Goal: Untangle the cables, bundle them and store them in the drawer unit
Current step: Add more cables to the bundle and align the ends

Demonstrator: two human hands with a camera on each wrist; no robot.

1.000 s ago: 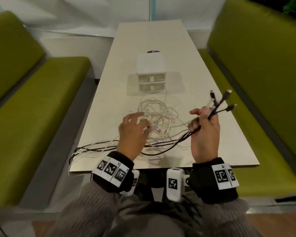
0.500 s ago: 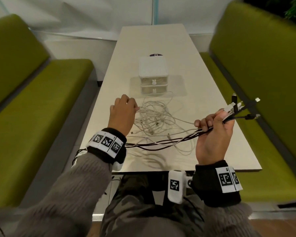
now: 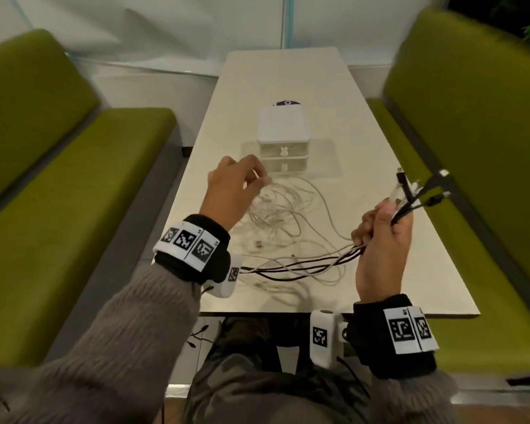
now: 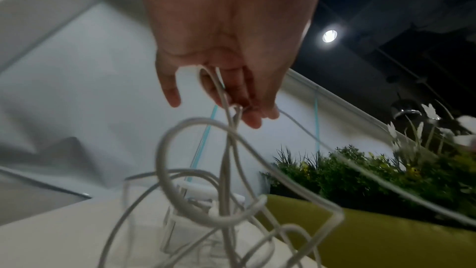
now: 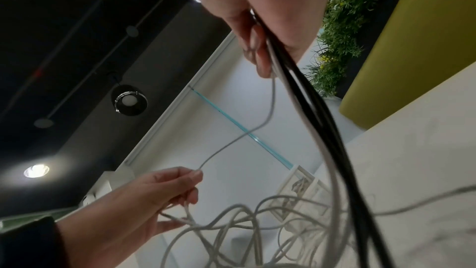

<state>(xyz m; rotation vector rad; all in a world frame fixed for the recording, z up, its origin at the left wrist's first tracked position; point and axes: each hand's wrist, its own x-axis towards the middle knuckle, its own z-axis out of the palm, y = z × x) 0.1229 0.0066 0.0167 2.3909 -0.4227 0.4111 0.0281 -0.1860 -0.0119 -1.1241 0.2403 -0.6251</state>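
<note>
A tangle of white cables (image 3: 283, 209) lies on the table in front of the white two-drawer unit (image 3: 283, 136), both drawers shut. My left hand (image 3: 230, 191) is raised over the tangle and pinches a white cable (image 4: 226, 105) between thumb and fingers (image 5: 192, 176), so loops hang below it. My right hand (image 3: 383, 237) is lifted at the right and grips a bundle of black and white cables (image 5: 304, 80) in a fist. Their plug ends (image 3: 423, 191) fan out above the fist. The bundle's strands (image 3: 303, 264) trail left across the table.
The long beige table (image 3: 364, 133) runs away from me between two green benches (image 3: 58, 209) (image 3: 487, 148). A dark round object (image 3: 286, 103) sits behind the drawer unit. Some cable ends (image 3: 198, 335) hang off the near table edge by my lap. Plants (image 4: 360, 170) stand beyond the right bench.
My left hand has lifted away from the tangle and up, drawing a white cable with it. My right hand has moved right and up with its bundle.
</note>
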